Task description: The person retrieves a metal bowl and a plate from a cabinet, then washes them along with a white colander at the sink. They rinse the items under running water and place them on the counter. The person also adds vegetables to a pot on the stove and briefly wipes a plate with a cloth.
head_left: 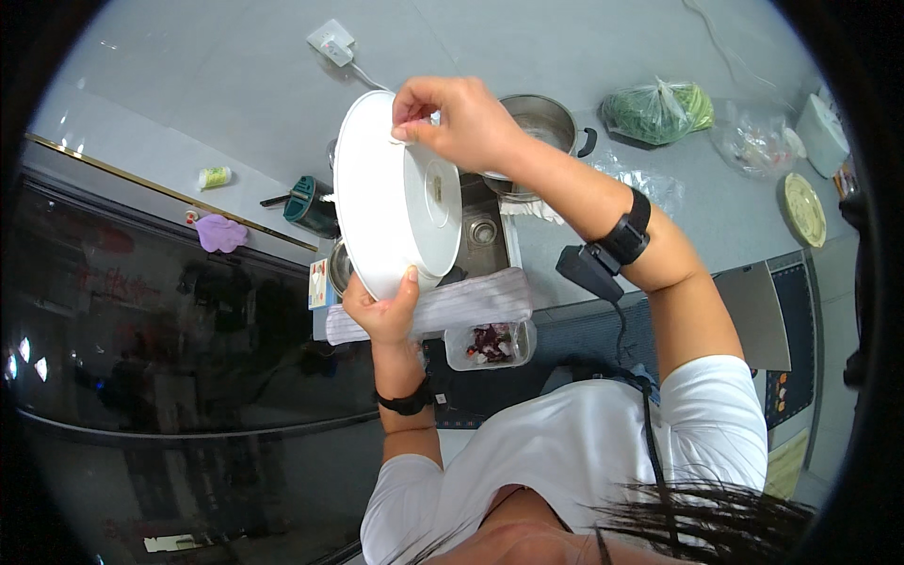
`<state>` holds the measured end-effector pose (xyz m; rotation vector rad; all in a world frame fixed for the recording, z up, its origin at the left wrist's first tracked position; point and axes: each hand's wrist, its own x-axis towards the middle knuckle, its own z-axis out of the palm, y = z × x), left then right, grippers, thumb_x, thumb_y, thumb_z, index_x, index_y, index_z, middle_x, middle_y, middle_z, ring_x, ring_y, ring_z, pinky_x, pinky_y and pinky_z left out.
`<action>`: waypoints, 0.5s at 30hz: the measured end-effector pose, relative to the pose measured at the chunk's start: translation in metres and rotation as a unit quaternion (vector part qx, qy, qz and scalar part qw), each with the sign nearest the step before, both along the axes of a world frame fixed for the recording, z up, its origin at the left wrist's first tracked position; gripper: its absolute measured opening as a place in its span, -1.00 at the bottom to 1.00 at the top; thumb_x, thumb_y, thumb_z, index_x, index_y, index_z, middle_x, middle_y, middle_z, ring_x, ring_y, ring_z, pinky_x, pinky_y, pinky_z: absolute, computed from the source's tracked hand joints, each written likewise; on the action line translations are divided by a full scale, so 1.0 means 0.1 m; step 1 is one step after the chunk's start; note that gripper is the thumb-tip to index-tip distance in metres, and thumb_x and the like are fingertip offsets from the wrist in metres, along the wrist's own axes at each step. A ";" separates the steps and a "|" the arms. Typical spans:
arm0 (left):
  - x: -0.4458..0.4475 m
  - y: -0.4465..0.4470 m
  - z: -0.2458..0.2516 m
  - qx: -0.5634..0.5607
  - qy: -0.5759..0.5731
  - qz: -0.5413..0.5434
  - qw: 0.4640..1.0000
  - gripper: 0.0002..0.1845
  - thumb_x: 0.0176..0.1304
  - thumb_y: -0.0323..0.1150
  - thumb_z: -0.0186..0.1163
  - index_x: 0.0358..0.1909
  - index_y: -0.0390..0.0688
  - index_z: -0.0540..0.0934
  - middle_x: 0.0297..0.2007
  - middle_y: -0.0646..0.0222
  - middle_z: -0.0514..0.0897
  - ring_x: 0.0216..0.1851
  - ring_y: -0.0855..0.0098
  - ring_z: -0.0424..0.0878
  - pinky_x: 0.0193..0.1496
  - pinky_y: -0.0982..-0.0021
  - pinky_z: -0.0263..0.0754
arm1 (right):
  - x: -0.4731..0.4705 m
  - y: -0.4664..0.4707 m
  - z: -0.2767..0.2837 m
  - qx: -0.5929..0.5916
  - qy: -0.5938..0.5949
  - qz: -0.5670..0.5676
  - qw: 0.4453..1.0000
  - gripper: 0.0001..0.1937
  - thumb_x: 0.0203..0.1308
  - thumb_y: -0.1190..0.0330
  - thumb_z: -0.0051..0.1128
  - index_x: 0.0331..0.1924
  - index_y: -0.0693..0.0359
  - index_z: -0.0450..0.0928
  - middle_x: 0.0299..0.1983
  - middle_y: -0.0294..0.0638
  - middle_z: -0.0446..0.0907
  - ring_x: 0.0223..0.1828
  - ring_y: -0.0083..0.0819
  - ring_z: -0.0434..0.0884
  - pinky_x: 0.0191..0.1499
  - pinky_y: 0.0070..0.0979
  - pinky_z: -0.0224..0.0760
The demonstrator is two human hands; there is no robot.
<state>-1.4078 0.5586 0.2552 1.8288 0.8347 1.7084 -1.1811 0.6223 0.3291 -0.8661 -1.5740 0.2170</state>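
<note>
A white dish [378, 201] is tipped up on its side above the sink [487, 258], its underside facing right with a small mark on the base. My left hand [385, 307] grips its lower end, thumb on the outer wall and the fingers partly hidden behind the rim. At the upper end, my right hand [452, 116] pinches the dish between thumb and bent fingers. A small white edge shows under that thumb; whether it is part of the dish I cannot tell. Beneath the dish, a striped cloth [466, 304] lies along the sink's front edge.
A steel pot [540, 123] stands right of the sink. Bagged green vegetables [657, 113], clear plastic bags [756, 141] and a pale green plate [804, 210] lie farther right. A dark green holder [311, 205] stands left. Below the cloth hangs a clear bin [522, 342] with scraps.
</note>
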 end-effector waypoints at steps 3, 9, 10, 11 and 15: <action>-0.03 -0.10 0.00 0.021 0.039 0.008 0.999 -0.70 -0.07 -0.49 0.40 -0.27 -0.39 0.61 -0.35 0.30 0.69 -0.33 0.56 0.59 -0.25 0.51 0.47 | 0.22 0.21 -0.04 -0.108 0.032 0.014 0.993 -0.92 0.12 0.50 0.27 -0.32 0.28 0.58 -0.41 -0.27 0.63 -0.36 -0.53 0.60 -0.22 -0.58 0.47; -0.18 -0.20 -0.02 0.034 -0.044 -0.034 0.998 -0.69 -0.08 -0.50 0.39 -0.26 -0.41 0.60 -0.30 0.22 0.69 -0.27 0.46 0.62 -0.13 0.43 0.49 | 0.38 0.44 -0.47 -0.232 0.201 0.152 0.939 -0.88 0.15 0.50 0.28 -0.28 0.28 0.55 -0.43 -0.35 0.58 -0.37 -0.64 0.52 -0.22 -0.65 0.38; -0.20 -0.20 -0.03 0.025 -0.070 -0.052 0.996 -0.62 -0.08 -0.48 0.39 -0.18 -0.44 0.58 -0.25 0.18 0.68 -0.23 0.40 0.62 -0.07 0.39 0.48 | 0.37 0.45 -0.55 -0.241 0.228 0.167 0.928 -0.88 0.15 0.49 0.28 -0.27 0.27 0.55 -0.43 -0.36 0.58 -0.37 -0.65 0.52 -0.21 -0.66 0.37; -0.21 -0.19 -0.04 0.022 -0.071 -0.060 0.995 -0.58 -0.08 -0.48 0.39 -0.14 -0.45 0.56 -0.22 0.17 0.67 -0.20 0.39 0.62 -0.05 0.38 0.47 | 0.36 0.45 -0.64 -0.252 0.257 0.183 0.915 -0.87 0.15 0.49 0.29 -0.26 0.26 0.55 -0.43 -0.37 0.58 -0.37 -0.66 0.51 -0.19 -0.66 0.36; -0.22 -0.18 -0.11 0.013 -0.097 -0.072 0.993 -0.48 -0.08 -0.50 0.38 -0.02 -0.46 0.49 -0.12 0.11 0.63 -0.12 0.34 0.60 0.05 0.33 0.44 | 0.30 0.44 -0.96 -0.289 0.383 0.213 0.851 -0.88 0.17 0.48 0.27 -0.24 0.23 0.54 -0.39 -0.36 0.58 -0.31 -0.65 0.51 -0.18 -0.67 0.33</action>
